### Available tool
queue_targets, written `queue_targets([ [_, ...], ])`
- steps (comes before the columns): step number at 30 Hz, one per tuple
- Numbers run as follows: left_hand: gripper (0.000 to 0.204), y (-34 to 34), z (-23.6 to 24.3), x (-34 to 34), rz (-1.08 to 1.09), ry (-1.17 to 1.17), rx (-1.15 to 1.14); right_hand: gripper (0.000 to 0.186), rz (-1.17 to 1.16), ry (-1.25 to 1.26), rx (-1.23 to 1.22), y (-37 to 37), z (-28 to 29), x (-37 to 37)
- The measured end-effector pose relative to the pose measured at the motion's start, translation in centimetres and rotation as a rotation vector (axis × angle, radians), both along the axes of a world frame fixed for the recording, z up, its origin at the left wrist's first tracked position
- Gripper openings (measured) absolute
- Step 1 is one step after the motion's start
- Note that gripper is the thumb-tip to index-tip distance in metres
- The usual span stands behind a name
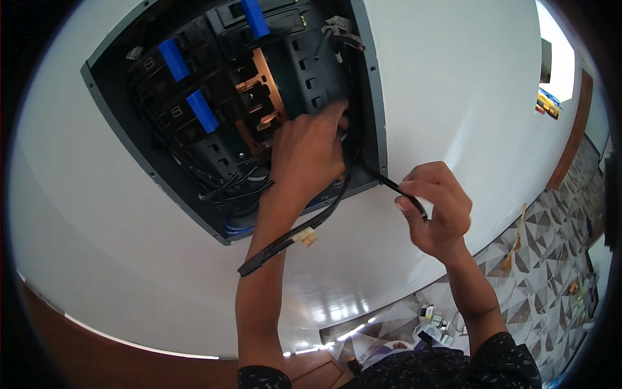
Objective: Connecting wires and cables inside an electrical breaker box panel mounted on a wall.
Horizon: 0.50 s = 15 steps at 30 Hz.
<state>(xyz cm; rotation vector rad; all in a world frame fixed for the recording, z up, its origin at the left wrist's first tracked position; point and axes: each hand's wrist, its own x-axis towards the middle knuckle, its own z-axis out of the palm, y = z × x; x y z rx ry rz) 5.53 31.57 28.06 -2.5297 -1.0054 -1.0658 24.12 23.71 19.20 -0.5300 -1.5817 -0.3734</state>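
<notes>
An electrical panel box point(382, 104) with a grey metal frame is set into the white wall. My left hand point(310, 146) reaches into its lower right part, fingers bent in among dark cables at the side wall; the hand hides what the fingertips grip. Between thumb and fingers, my right hand point(444, 201) pinches a black cable point(383, 179) near its end, just outside the box's lower right corner. Another thick black cable point(278, 245) hangs out over my left forearm, its cut end free, with a pale tag point(306, 237) on it.
Inside the box are black breakers with blue handles point(173, 59), a copper bar point(267, 81) and bunched wires point(240, 201) at the lower left. A broom point(516, 240) lies on the patterned floor point(538, 272). Tools point(549, 102) rest at a bright opening on the right.
</notes>
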Motion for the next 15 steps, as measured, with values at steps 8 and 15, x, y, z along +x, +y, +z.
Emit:
queue_targets([
  [8,0.05,-0.2,-1.0,0.1,0.106,0.055,-0.022,0.026,0.174,-0.17,-0.098,-0.6,0.6,-0.3],
  [15,0.048,0.0,-1.6,-0.1,0.086,0.028,0.044,0.022,0.431,-0.027,0.029,-5.7,6.1,1.9],
])
